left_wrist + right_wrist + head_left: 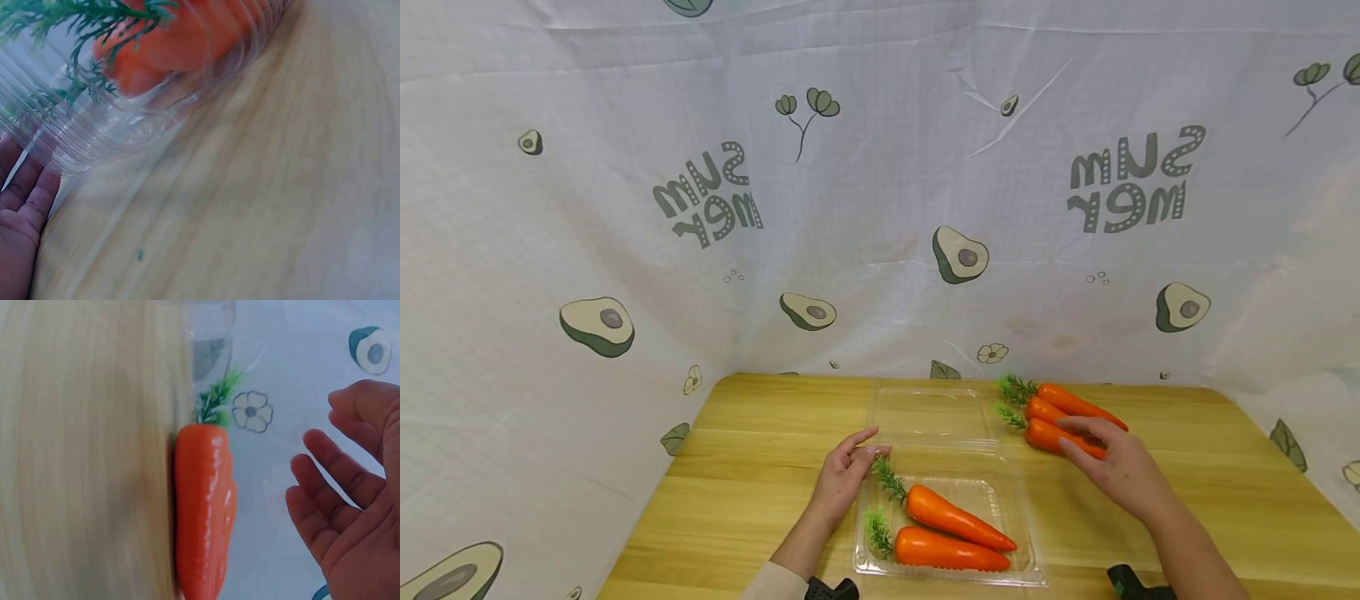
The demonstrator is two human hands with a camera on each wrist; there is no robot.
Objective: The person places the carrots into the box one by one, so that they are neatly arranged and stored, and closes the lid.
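Note:
A clear plastic clamshell box lies on the table with its lid folded back flat. Two orange carrots with green tops are inside, a rear carrot and a front carrot. My left hand rests against the box's left rear corner, its fingers beside the ribbed wall in the left wrist view. My right hand hovers over a group of three carrots at the back right, fingers spread and relaxed. Nearest to it is the front carrot of that group, apart from the fingers in the right wrist view.
Behind that nearest carrot lie a middle carrot and a rear carrot, close together. The wooden table ends at a white printed cloth that hangs behind and at both sides.

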